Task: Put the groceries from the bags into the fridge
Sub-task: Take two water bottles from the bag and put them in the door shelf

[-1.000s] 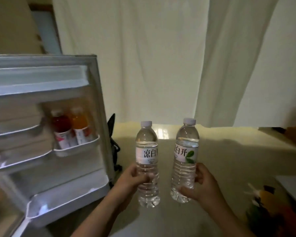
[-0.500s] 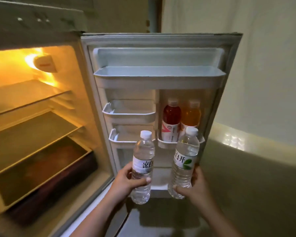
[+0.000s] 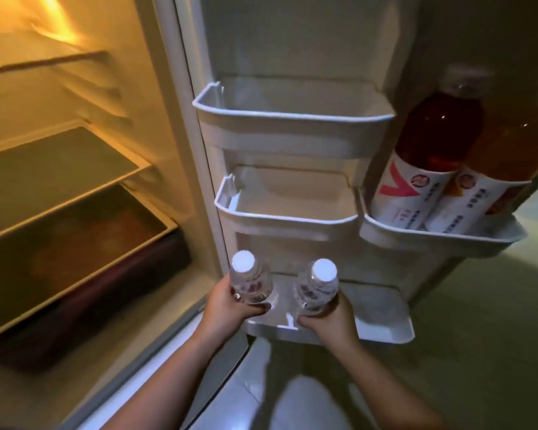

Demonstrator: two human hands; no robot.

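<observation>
I hold two clear water bottles with white caps, seen from above. My left hand (image 3: 227, 304) grips the left water bottle (image 3: 249, 280); my right hand (image 3: 330, 318) grips the right water bottle (image 3: 318, 288). Both bottles hang upright over the bottom door shelf (image 3: 385, 332) of the open fridge door, and their lower ends are hidden by my fingers. Whether they touch the shelf I cannot tell.
Two empty white door bins (image 3: 292, 119) (image 3: 286, 220) sit above my hands. A red drink bottle (image 3: 429, 150) and an orange drink bottle (image 3: 507, 156) stand in the right door bin (image 3: 441, 240). The lit fridge interior at left has glass shelves (image 3: 59, 162) and a dark drawer (image 3: 84, 262).
My view has swung from the room to the fridge and closed in on the door. Both bottles came down from chest height to just over the bottom door shelf.
</observation>
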